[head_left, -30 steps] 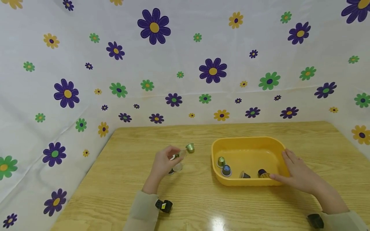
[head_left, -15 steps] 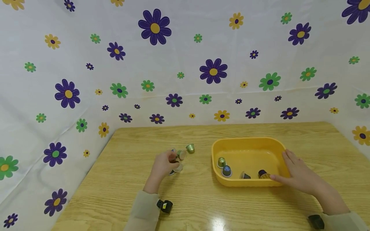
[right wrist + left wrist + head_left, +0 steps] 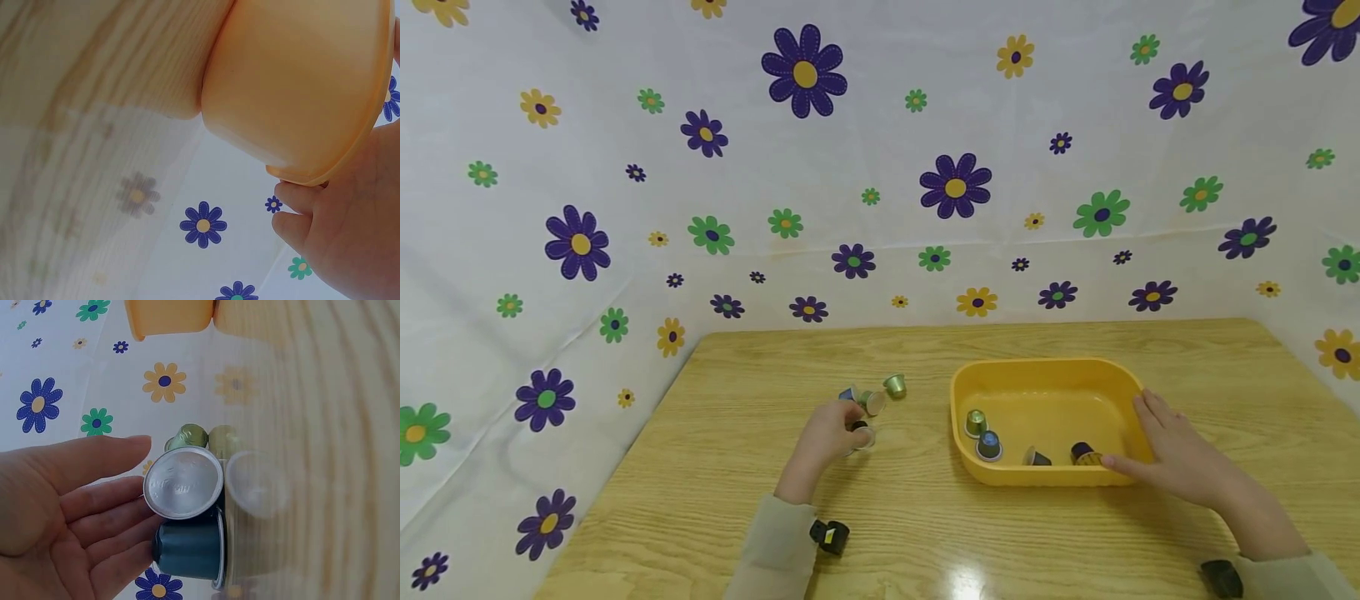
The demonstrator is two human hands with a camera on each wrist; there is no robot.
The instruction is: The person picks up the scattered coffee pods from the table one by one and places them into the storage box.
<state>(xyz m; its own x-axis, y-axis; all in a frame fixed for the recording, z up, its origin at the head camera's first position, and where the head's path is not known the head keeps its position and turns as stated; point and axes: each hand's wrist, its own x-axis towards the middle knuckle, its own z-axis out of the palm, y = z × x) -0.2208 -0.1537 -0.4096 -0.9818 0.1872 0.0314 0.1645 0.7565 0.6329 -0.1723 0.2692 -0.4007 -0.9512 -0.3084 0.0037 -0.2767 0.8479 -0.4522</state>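
Tray (image 3: pixel 1045 476), yellow, sits on the table (image 3: pixel 647 517) and holds four visible pods. At its left end, a lime pod (image 3: pixel 976 423) and a navy pod (image 3: pixel 989 446) stand lid down, side by side; whether they touch cannot be told. Along its front wall, a grey pod (image 3: pixel 1038 457) lies on its side, lid to the left, lower part hidden by the rim. To the right of that, a black-and-gold pod (image 3: pixel 1083 453) lies near the right thumb, also partly hidden.

Right hand (image 3: pixel 1178 457) rests on the tray's right front corner, thumb and fingers spread apart: fingers straight on the right rim, thumb at the front rim.

Loose pods form a cluster left of the tray. Nearest the tray is a green pod (image 3: pixel 896 386); further left are a light-green pod (image 3: pixel 872 402), lid outward, and a blue pod (image 3: pixel 847 394). Closest to the left hand (image 3: pixel 824 433) is a silver-lidded pod (image 3: pixel 184 482), on its side; a teal pod (image 3: pixel 189 551) stands lid down just beside it. The left wrist view shows that hand's thumb and fingers apart, clamped on nothing; contact with the teal pod cannot be confirmed.
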